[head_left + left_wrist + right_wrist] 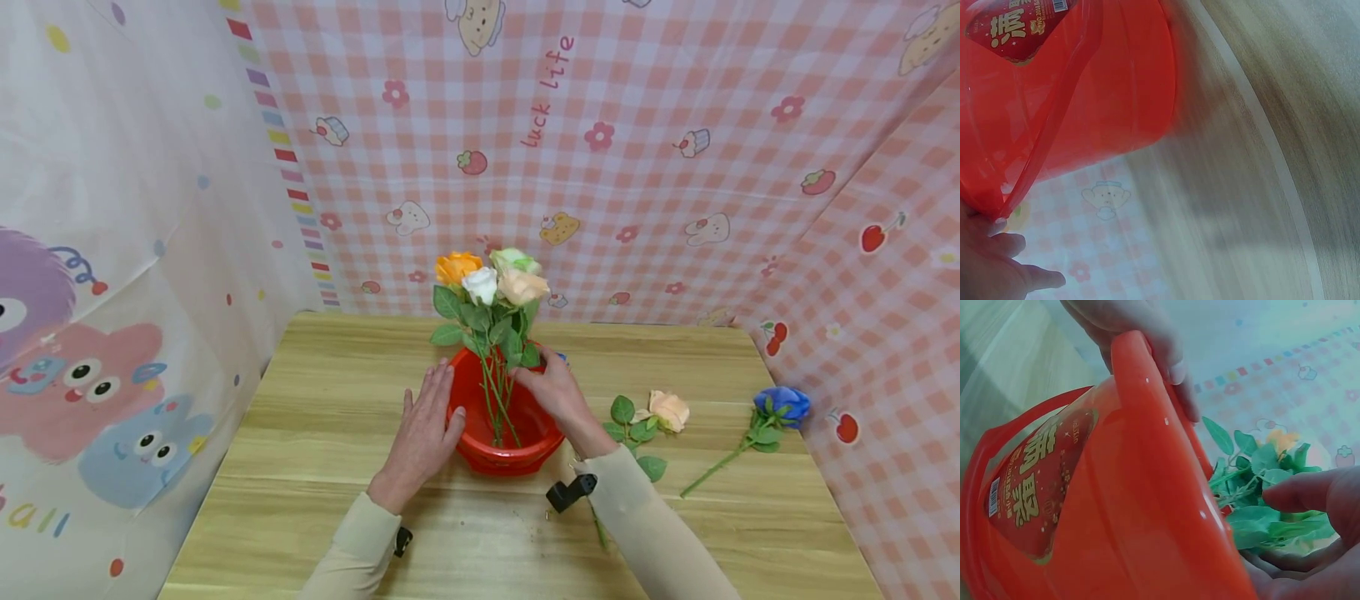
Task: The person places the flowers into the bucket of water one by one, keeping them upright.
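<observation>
A red plastic bucket (510, 460) stands on the wooden table. In it are several roses on green stems: an orange rose (458, 268), a white rose (481, 285), a pale green one (514, 260) and a peach one (522, 286). My left hand (422, 429) rests against the bucket's left rim, its fingers nearly straight. Reaching over the right rim, my right hand (553, 390) holds rose stems among the leaves; in the right wrist view its thumb and fingers lie on either side of the leaves (1257, 519). The exact stem it holds is hidden.
Right of the bucket, a loose peach rose (667, 411) lies on the table, its stem partly under my right forearm. Farther right lies a blue rose (782, 407). The bucket's red handle (1060, 100) hangs along its outside. Patterned cloth (525, 167) rises behind the table.
</observation>
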`<state>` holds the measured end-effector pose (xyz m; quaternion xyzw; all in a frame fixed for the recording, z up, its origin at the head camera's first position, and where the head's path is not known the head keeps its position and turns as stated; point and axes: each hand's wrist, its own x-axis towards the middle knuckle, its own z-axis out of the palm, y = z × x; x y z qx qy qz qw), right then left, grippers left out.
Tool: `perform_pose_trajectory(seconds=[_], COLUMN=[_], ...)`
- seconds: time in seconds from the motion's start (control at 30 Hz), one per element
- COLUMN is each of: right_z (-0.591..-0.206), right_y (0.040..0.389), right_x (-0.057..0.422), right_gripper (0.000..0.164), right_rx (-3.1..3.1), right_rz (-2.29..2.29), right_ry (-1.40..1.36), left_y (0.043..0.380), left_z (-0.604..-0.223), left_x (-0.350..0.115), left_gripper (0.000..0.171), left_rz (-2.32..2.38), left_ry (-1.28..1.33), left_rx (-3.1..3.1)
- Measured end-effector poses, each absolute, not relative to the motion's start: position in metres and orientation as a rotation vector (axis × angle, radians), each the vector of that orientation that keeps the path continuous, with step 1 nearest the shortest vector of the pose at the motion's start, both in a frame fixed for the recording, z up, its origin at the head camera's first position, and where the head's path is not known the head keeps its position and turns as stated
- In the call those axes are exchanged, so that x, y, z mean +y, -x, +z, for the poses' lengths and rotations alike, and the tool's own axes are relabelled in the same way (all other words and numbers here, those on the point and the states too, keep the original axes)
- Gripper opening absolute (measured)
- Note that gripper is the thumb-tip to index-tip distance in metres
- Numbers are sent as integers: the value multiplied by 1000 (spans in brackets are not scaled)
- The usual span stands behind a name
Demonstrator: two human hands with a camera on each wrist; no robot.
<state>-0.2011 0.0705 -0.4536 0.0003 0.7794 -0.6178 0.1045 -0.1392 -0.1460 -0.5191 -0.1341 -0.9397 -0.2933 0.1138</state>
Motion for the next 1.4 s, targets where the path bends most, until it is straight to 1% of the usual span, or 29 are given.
perform_pose_trajectory(seconds=[0.13, 0.3, 0.53, 0.63, 0.83, 1.13, 1.4], right_z=[-451, -450, -447, -446, -443, -444, -450], right_y=[197, 192, 185, 182, 176, 166, 157], right_x=[75, 80, 89, 93, 101, 118, 134], right_gripper=[65, 66, 77, 77, 70, 50, 40], right_rx=[2364, 2451, 2479, 2480, 2511, 2592, 2619], right_rz=[-1795, -1777, -1796, -1799, -1816, -1931, -2028], right_ry=[17, 46, 65, 68, 25, 72, 24], left_y=[139, 139, 140, 140, 140, 140, 141], left_z=[-520, -519, -521, -521, -521, -521, -521], left_x=[-146, -146, -146, -146, -146, -146, -146], left_gripper=[64, 64, 64, 64, 65, 64, 64], left_rz=[-858, -856, -863, -867, -877, -864, -881], left_ry=[394, 394, 395, 391, 389, 397, 393], left_rx=[-2755, -2758, -2755, -2761, -2766, -2760, -2761])
